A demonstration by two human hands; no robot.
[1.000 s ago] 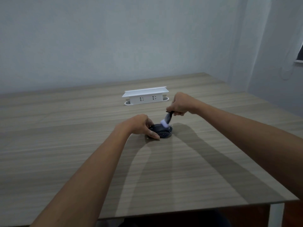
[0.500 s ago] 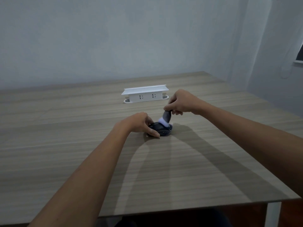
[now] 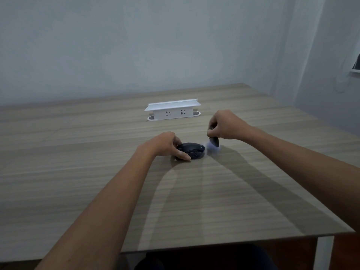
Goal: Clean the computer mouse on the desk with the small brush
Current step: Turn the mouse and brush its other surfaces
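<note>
A dark computer mouse (image 3: 193,150) lies on the wooden desk (image 3: 97,172) near its middle. My left hand (image 3: 165,146) grips the mouse from its left side, thumb along the near edge. My right hand (image 3: 226,124) is closed on the small brush (image 3: 213,145), a dark handle with pale bristles pointing down. The bristles are blurred and sit just to the right of the mouse, close to the desk surface. Most of the brush handle is hidden inside my fist.
A white power strip box (image 3: 172,112) with two sockets stands on the desk behind the mouse. The desk's front edge (image 3: 233,240) and right corner are near me. A pale wall rises behind the desk.
My right hand has swept the brush off the top of the mouse to its right side. My left hand keeps its hold on the mouse.
</note>
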